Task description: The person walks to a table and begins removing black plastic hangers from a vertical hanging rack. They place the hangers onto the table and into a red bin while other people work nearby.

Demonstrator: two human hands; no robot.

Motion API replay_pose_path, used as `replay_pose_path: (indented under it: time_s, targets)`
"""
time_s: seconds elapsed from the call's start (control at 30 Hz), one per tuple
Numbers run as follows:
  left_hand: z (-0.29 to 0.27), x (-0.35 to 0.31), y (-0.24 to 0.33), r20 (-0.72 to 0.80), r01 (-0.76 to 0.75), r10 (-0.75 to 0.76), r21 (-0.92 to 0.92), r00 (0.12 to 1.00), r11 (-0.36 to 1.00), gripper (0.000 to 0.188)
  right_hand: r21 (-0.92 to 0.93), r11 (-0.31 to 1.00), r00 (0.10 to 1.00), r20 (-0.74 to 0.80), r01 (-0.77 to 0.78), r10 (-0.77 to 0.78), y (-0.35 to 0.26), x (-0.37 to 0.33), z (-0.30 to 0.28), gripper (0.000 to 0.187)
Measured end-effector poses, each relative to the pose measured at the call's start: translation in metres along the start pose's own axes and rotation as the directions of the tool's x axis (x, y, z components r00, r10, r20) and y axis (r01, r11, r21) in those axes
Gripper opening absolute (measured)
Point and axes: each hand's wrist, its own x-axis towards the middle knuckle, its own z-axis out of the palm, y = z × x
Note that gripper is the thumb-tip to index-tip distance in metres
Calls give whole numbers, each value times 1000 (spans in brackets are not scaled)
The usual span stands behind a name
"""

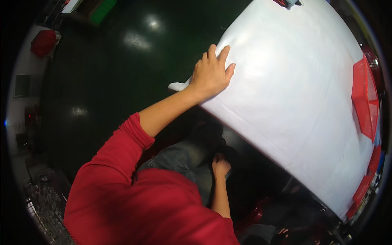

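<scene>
My left hand (210,75) lies on the edge of a table covered with white cloth (286,90), near its left corner. Its fingers are spread over the cloth and grip nothing. A fold of the cloth sticks out past the table edge beside the wrist. Below table height, my right hand (221,166) is down by my grey trousers (175,159). Its fingers look curled in next to something dark; shadow hides what they hold, if anything.
A red plastic basket (364,98) stands at the table's right edge, with more red bins (361,192) nearer. A small dark object (288,3) lies at the far edge. Another person's hand (282,232) shows at the lower right. Dark green floor (110,69) stretches to the left.
</scene>
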Motion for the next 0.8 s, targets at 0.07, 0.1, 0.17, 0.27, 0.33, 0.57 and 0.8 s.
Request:
replay_pose_path:
  time_s: [0.07, 0.1, 0.17, 0.27, 0.33, 0.57, 0.8]
  targets:
    - [11, -29, -1, -35, 43, -42, 16, 999, 999, 54, -150, 986, 986, 157, 76, -52, 22, -7, -1, 23]
    - [9, 24, 17, -137, -2, -14, -111, 990, 994, 53, -217, 972, 995, 65, 92, -80, 19, 49, -51, 22]
    - [3, 31, 13, -151, 0, -18, -120, 988, 993, 54, -195, 964, 977, 144, 182, -155, 4, 48, -63, 22]
    - [-31, -8, -24, -103, 46, -57, -105, 993, 993, 56, -144, 953, 834, 530, 265, -152, -65, -21, -62, 25]
    - [-41, -8, -31, -40, 145, -164, -299, 986, 943, 54, -256, 869, 757, 627, 423, -184, -94, -32, -94, 24]
    - [-55, -53, -173, 201, 529, -612, -738, 765, 418, 32, -163, 719, 617, 660, 675, -430, -194, 28, -163, 21]
    - [-97, -325, -411, 506, 989, -862, 121, 13, 86, 37, -214, 659, 583, 702, 721, -410, -369, 57, -104, 21]
